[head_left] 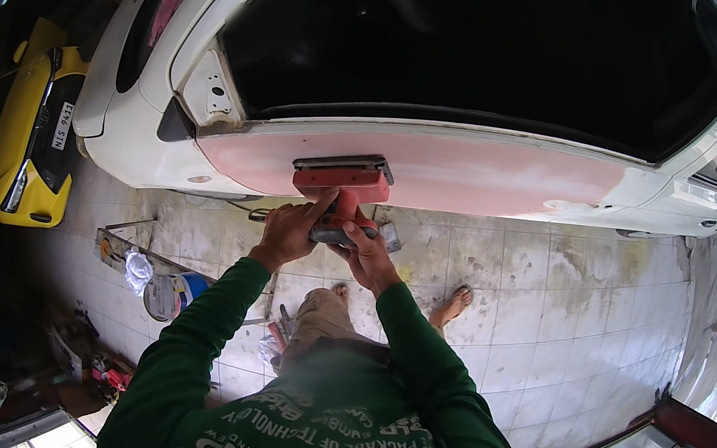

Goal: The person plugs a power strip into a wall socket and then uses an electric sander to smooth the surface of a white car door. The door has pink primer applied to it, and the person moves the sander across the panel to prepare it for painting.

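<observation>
Both my hands grip a red and black electric sander [343,186] held out in front of me. Its flat pad meets the side of a white car, on a door panel [469,174] covered with dull pink filler or primer. My left hand [290,230] wraps the tool's left side, one finger reaching up along the red body. On the other side my right hand [366,253] closes round the dark handle, thumb on top. Parts of the fingers are hidden behind the tool.
A yellow car [26,134] stands at the far left. On the tiled floor [552,302] by my left arm are a paint bucket [169,295], a crumpled white bag [137,270] and a metal stand [116,244]. Clutter [88,360] lies at the lower left.
</observation>
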`<control>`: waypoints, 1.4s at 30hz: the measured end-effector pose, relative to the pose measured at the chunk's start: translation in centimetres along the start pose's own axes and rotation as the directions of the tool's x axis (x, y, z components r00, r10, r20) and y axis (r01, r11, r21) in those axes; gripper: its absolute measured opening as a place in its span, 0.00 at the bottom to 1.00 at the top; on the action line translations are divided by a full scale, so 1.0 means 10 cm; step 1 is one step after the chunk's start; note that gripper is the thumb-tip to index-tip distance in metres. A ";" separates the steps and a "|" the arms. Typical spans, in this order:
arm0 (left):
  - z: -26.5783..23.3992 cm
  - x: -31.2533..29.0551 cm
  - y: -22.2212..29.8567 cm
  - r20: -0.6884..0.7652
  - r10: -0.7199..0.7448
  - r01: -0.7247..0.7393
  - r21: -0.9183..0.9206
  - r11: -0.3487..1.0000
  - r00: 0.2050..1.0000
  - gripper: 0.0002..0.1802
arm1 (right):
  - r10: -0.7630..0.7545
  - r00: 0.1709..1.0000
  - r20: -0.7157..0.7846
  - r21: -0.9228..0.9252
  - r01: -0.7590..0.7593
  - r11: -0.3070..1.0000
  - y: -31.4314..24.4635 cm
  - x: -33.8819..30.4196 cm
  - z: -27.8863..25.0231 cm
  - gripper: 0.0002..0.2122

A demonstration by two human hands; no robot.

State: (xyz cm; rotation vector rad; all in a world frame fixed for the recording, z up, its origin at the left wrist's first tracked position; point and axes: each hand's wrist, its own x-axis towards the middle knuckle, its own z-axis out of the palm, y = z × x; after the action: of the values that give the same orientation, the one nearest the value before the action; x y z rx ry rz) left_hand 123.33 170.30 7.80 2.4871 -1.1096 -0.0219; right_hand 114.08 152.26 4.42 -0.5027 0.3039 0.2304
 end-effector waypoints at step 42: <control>0.64 1.60 2.10 0.057 0.345 -0.292 -0.419 0.860 0.937 0.66 | -0.728 0.542 -0.420 -0.395 0.612 0.685 -1.36 -0.94 -0.64 0.38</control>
State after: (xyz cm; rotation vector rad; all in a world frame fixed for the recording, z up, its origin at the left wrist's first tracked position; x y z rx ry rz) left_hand 118.20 144.04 12.24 1.9348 -1.4010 -0.2934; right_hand 107.84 136.15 8.18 -0.8593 0.6318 -0.6887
